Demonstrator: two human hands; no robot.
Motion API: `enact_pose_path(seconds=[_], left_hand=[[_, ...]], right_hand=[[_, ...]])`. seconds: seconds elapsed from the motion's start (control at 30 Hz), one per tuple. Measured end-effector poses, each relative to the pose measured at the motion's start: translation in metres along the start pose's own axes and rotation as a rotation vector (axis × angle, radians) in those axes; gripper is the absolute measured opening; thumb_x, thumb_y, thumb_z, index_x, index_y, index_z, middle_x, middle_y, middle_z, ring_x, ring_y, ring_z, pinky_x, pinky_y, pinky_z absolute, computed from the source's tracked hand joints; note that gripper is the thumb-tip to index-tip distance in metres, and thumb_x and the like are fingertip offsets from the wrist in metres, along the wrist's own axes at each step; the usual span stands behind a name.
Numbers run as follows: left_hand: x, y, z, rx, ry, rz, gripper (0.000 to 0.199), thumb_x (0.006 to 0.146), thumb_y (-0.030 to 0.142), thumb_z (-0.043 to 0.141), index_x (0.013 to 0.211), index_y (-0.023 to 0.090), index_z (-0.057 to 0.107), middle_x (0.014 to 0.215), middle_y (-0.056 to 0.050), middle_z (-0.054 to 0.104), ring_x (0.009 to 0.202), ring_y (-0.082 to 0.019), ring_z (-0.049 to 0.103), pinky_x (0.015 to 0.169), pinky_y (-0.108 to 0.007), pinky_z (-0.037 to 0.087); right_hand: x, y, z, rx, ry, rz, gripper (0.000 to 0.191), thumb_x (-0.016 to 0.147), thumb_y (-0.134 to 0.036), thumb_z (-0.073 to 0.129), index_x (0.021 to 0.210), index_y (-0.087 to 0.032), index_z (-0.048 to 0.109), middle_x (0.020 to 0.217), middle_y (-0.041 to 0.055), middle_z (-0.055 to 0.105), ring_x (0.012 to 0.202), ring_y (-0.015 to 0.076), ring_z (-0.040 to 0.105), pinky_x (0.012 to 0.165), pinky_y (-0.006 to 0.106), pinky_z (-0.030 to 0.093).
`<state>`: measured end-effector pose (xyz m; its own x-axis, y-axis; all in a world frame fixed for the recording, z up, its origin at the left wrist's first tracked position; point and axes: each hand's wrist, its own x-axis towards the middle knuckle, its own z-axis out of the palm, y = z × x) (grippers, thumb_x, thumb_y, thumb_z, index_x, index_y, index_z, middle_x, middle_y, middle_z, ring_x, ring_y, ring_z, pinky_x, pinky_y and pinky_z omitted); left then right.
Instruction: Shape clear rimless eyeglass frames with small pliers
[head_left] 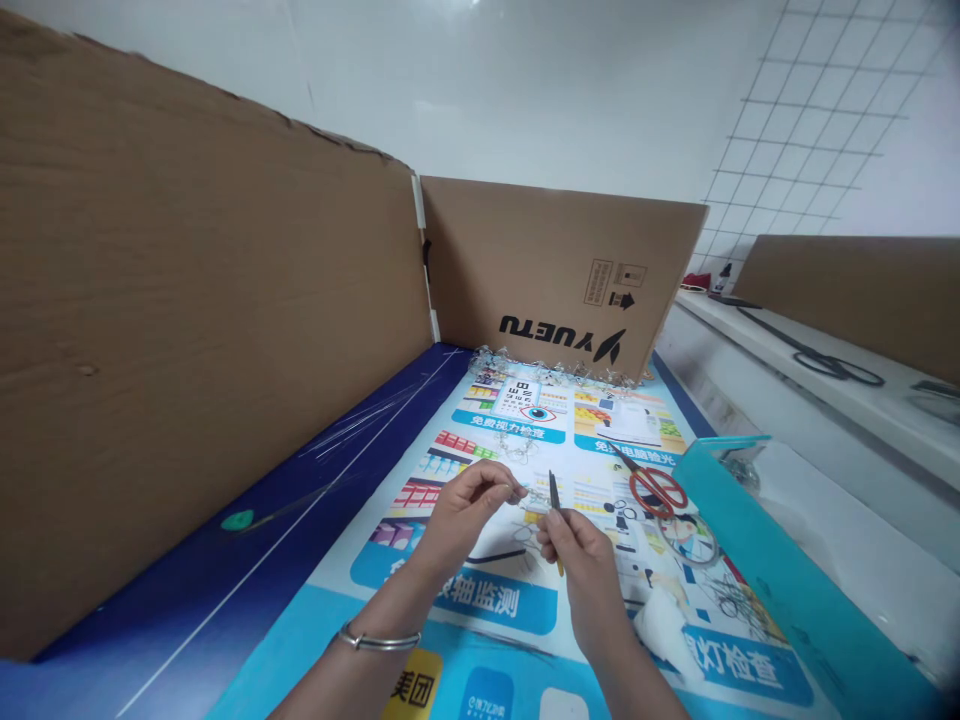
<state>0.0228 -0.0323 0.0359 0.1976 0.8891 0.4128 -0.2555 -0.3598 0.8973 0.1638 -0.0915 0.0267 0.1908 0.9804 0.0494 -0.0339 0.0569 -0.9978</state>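
Over the printed sheet, my left hand [484,497] is closed in a pinch, thumb against the curled fingers; something tiny shows at the fingertips, too small to name. Just to its right, my right hand [576,540] grips a slim dark tool [554,490], with its tip pointing up and away. The two hands are close together but apart. Thin wire pieces [534,500] lie on the sheet around the fingertips. Red-handled scissors [657,493] rest to the right of my right hand.
Cardboard walls [555,270] stand at the back and left. Clear wire-like bits [547,372] line the back wall. A white crumpled item [667,630], loose wires [739,603] and a teal-edged box [787,580] lie right. A green-ended tool [238,520] lies left.
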Motion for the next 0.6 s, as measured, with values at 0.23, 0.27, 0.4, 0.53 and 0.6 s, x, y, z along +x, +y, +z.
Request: enact_pose_path(seconds=[0.23,0.27,0.4,0.53,0.6], left_hand=[[-0.003,0.008,-0.001,0.057,-0.057,0.024,0.009,0.075,0.024,0.055,0.073,0.015,0.057,0.077,-0.005,0.059,0.076,-0.017,0.057,0.071,-0.031,0.046],[-0.003,0.008,-0.001,0.073,-0.063,0.029,0.009,0.075,0.023,0.055,0.073,0.015,0.058,0.077,-0.005,0.06,0.076,-0.017,0.057,0.071,-0.031,0.046],[-0.004,0.011,-0.001,0.116,-0.071,0.045,0.008,0.075,0.021,0.056,0.072,0.015,0.059,0.076,-0.005,0.061,0.076,-0.017,0.057,0.072,-0.031,0.045],[-0.004,0.012,-0.001,0.135,-0.077,0.049,0.007,0.076,0.019,0.056,0.072,0.015,0.059,0.075,-0.005,0.06,0.075,-0.016,0.056,0.072,-0.03,0.045],[-0.004,0.012,-0.001,0.132,-0.075,0.042,0.007,0.076,0.02,0.056,0.072,0.015,0.059,0.075,-0.004,0.06,0.073,-0.015,0.056,0.069,-0.029,0.045]], right_hand=[[0.0,0.0,0.0,-0.01,0.064,-0.006,0.032,0.075,-0.046,0.053,0.079,-0.016,0.061,0.068,0.0016,0.057,0.063,0.0123,0.048,0.06,0.023,0.04],[0.001,0.001,0.0,-0.019,0.073,-0.012,0.031,0.075,-0.046,0.053,0.08,-0.016,0.061,0.067,0.0014,0.057,0.064,0.0124,0.048,0.06,0.023,0.04],[0.002,0.004,-0.001,-0.031,0.073,-0.028,0.03,0.076,-0.044,0.052,0.08,-0.016,0.061,0.068,0.0014,0.057,0.064,0.012,0.048,0.061,0.023,0.039],[0.002,0.004,-0.001,-0.039,0.073,-0.038,0.029,0.076,-0.043,0.052,0.08,-0.016,0.061,0.068,0.0012,0.057,0.064,0.0119,0.048,0.061,0.022,0.039],[0.002,0.003,-0.001,-0.05,0.071,-0.042,0.028,0.076,-0.043,0.052,0.079,-0.016,0.061,0.068,0.0009,0.056,0.064,0.012,0.048,0.061,0.023,0.039]])
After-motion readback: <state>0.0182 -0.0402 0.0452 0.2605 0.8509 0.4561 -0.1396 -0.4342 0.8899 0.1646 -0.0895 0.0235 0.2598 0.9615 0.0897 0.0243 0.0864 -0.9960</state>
